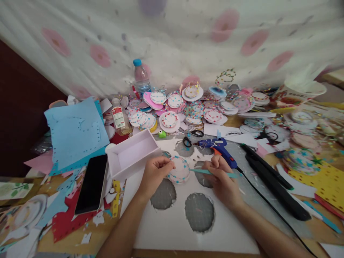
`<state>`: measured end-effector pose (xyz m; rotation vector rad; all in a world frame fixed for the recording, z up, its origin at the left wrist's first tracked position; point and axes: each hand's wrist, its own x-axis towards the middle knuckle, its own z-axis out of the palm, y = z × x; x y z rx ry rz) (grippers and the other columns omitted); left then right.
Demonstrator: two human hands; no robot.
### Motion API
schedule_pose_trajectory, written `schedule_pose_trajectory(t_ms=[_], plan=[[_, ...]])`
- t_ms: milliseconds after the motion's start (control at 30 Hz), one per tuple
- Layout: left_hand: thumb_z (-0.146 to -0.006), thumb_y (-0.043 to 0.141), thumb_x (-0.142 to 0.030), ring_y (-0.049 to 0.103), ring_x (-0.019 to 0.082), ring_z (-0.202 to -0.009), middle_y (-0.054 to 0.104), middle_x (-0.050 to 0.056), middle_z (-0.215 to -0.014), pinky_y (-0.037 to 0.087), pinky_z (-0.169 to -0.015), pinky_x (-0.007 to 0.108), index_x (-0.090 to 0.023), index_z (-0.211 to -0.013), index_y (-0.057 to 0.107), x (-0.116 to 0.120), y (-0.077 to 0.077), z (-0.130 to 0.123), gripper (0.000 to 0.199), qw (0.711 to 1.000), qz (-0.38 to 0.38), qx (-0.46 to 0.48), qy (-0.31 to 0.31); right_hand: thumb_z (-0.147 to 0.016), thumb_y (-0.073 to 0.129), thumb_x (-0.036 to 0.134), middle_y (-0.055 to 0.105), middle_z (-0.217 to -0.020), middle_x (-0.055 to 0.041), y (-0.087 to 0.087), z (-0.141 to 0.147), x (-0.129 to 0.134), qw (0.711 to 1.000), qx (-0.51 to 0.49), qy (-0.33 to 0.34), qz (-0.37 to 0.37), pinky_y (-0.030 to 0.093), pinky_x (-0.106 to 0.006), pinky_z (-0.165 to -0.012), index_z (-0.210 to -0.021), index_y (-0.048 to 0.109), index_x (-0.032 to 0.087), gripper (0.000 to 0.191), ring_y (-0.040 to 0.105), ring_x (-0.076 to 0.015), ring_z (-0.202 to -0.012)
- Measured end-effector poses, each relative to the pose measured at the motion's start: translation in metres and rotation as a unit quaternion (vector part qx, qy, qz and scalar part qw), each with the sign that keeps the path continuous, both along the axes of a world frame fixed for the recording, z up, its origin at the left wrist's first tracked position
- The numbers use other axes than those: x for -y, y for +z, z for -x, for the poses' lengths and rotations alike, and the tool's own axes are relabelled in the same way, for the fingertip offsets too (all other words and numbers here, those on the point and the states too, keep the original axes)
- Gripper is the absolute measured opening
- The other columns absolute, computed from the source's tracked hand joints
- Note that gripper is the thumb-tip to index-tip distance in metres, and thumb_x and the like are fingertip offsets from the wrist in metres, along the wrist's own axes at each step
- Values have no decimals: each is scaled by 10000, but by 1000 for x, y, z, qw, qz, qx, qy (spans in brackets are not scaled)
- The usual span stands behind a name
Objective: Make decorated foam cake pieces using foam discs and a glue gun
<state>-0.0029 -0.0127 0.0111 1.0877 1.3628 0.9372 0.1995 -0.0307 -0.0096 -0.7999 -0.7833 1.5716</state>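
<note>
My left hand (158, 169) pinches the left edge of a small white paper disc (178, 170), ringed by a wire strung with blue and red beads. In my right hand (220, 175) is a thin light-blue stick-like tool (200, 171); its tip points left and reaches the disc's right edge. I cannot tell whether the tip touches it. Both hands are over a white sheet (172, 234) with several round holes cut in it. Just behind my right hand lies a blue hot glue gun (215, 144), its nozzle to the left.
A white open box (134, 152) stands left of my hands, beside a black-screened phone (91, 184). Several beaded discs (170, 122) are heaped at the back, near a water bottle (141, 77). To the right lie a long black tool (276, 182) and the cable (264, 200).
</note>
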Motion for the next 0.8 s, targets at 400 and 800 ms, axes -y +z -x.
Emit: schedule_pose_trajectory(t_ms=[400,800], plan=[[-762,610,-326,387,84,-513,511,-15,-541,269,-481,211,-134,-636,644,3,3,0,232,994,-50,-43,-86,-880,585,318,585,-820,-5,2,-1,3,981,170,-44,-81,394,-271,-605,-969,548,246,120,494,-131,-668],[-725,621,-241,359,79,-500,428,-48,-512,277,-480,204,-136,-704,681,8,12,-3,123,972,-89,-114,-184,-825,662,359,634,-916,-34,11,5,4,961,264,41,-70,516,-306,-748,-923,560,262,172,620,-186,-876]])
